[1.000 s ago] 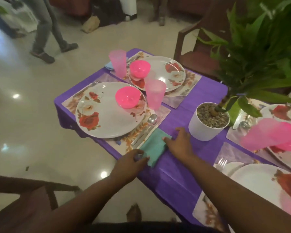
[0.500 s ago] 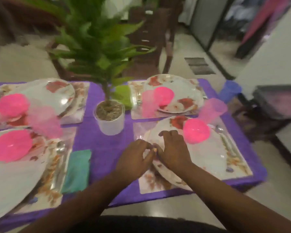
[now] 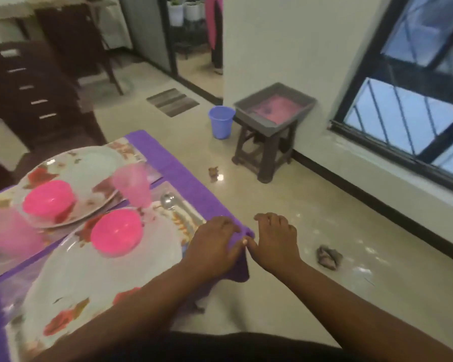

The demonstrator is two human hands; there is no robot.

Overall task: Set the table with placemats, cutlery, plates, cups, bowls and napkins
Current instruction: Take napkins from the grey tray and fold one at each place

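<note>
A: Purple tablecloth (image 3: 183, 173) corner, that's where both hands are. Left hand (image 3: 215, 246) lies on the corner, fingers loosely bent and together, gripping nothing I can see.

B: And the right hand (image 3: 276, 244)?

A: Just off the edge, fingers relaxed, thumb tips nearly meeting. Near plate (image 3: 110, 278) with its pink bowl (image 3: 115, 232) sits just left, spoon (image 3: 168, 201) beside it.

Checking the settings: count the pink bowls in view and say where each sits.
2. One pink bowl sits on the far plate; the other pink bowl on the near plate. More may lie outside the frame.
</note>
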